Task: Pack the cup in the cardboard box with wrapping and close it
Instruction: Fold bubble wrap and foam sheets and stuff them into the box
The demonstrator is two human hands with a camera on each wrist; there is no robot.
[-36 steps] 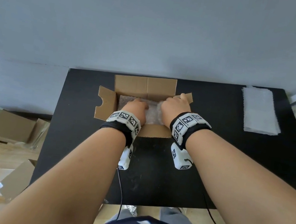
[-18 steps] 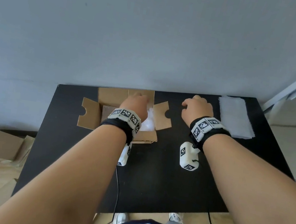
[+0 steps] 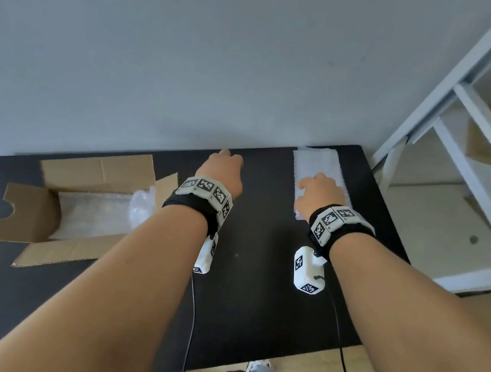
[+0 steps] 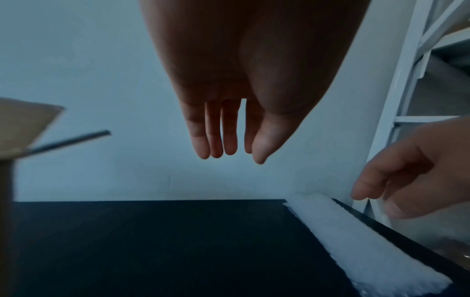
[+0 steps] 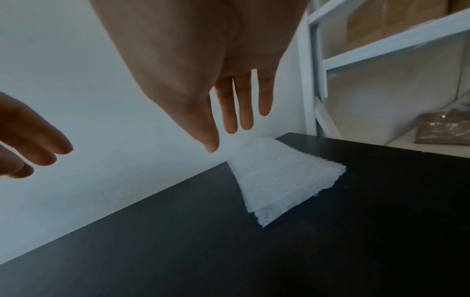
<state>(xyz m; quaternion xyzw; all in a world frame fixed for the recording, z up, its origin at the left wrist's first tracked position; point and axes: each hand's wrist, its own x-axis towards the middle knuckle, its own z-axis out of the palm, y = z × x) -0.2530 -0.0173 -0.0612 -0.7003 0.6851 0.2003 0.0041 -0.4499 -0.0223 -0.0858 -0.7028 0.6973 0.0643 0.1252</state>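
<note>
The open cardboard box (image 3: 24,215) lies on the left of the black table (image 3: 252,299), lined with bubble wrap (image 3: 95,213). A crumpled bubble-wrap bundle (image 3: 141,204) sits at its right end; no cup shows. My left hand (image 3: 225,160) hovers over bare table right of the box, fingers straight and empty (image 4: 229,152). My right hand (image 3: 315,184) hangs just above a stack of white wrapping sheets (image 3: 315,161) at the back right corner, fingers extended (image 5: 236,128) and holding nothing. The sheets (image 5: 284,180) lie flat below it.
A grey wall runs along the table's back edge. A white metal shelf rack (image 3: 477,132) stands just past the table's right edge, with cardboard and a package (image 5: 442,128) on its shelves. Cables trail from both wrist cameras over the front edge.
Both hands have left the box and moved right. The right hand went from the box to above the wrapping sheets; the left followed to mid-table. The head view swung right.
</note>
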